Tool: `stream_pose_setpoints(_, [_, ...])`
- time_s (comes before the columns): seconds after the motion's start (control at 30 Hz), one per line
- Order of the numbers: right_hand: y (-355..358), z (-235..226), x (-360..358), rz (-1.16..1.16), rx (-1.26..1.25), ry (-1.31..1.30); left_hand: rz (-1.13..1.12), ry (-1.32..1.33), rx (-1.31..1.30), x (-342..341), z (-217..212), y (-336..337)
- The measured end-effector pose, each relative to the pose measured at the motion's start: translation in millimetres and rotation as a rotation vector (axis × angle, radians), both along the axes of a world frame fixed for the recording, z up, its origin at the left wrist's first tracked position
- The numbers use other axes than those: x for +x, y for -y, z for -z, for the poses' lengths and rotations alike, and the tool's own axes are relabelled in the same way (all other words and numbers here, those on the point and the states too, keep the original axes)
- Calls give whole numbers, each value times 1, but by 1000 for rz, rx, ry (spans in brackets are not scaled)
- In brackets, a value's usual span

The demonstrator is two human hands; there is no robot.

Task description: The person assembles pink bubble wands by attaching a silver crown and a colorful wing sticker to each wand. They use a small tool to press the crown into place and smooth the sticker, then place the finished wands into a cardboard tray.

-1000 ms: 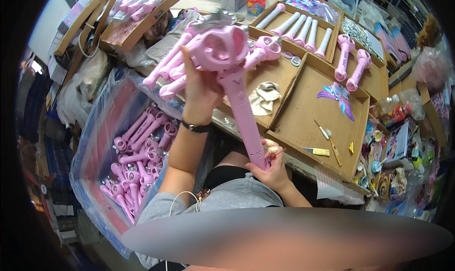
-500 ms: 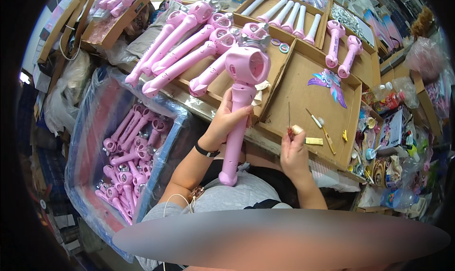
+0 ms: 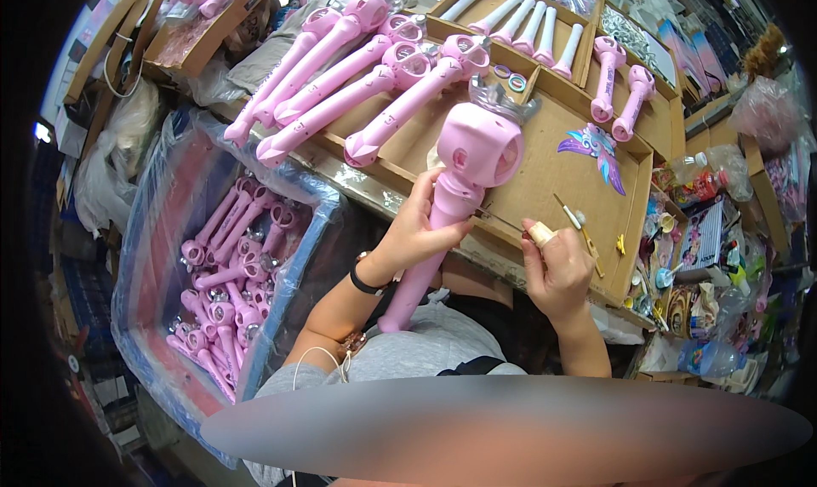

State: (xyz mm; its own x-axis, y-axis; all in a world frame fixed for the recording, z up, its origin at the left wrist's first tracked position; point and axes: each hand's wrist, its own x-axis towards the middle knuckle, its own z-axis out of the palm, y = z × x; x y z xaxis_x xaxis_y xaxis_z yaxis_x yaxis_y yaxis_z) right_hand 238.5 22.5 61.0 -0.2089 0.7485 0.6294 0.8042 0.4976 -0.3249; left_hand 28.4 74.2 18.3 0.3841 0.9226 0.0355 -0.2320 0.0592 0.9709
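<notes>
A large pink toy wand (image 3: 425, 257) leans up from my lap, its bulky head tilted to the right. Around its neck, just below the head, my left hand (image 3: 423, 223) is closed. My right hand (image 3: 557, 266) is closed on a screwdriver (image 3: 502, 219) with a thin metal shaft; its handle is mostly hidden in the palm. The shaft points left, and its tip is at the wand's neck; whether it touches is hard to tell. A tan wrapping (image 3: 540, 233) covers one fingertip of the right hand. Several more pink wands (image 3: 340, 117) lie beside one another at the back left.
A shallow cardboard tray (image 3: 545, 180) holds a purple-blue winged piece (image 3: 593, 153), a small brush (image 3: 579, 223) and a yellow bit (image 3: 620, 245). White tubes (image 3: 523, 27) and two pink handles (image 3: 607, 78) lie beyond. Left stands a plastic-lined blue bin (image 3: 315, 232) of pink wands.
The wand's head has tipped to the right and toward me. My right hand has moved right and turned, swinging the screwdriver's shaft from upright to pointing left at the wand.
</notes>
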Motion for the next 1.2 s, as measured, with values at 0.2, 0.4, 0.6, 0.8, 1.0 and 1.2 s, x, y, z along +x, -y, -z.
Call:
stream_pose_setpoints(0.2, [5,-4,4,-31,59,5,-27,2,61,2,0,5])
stream_pose_setpoints(0.4, [5,-8,2,-18,22,29,9,-121,144,2,-1,3])
stream_pose_setpoints(0.6, [9,-9,6,-30,-248,-92,-113,-364,362,5,-4,10])
stream_pose_setpoints(0.8, [10,3,15,-171,-811,-654,-124,-428,347,7,-8,14])
stream_pose_setpoints(1.0, [6,7,17,-104,93,-1,-62,-369,467,9,-4,6])
stream_pose_setpoints(1.2, [14,17,7,-151,-680,-729,-77,-422,324,9,-1,12])
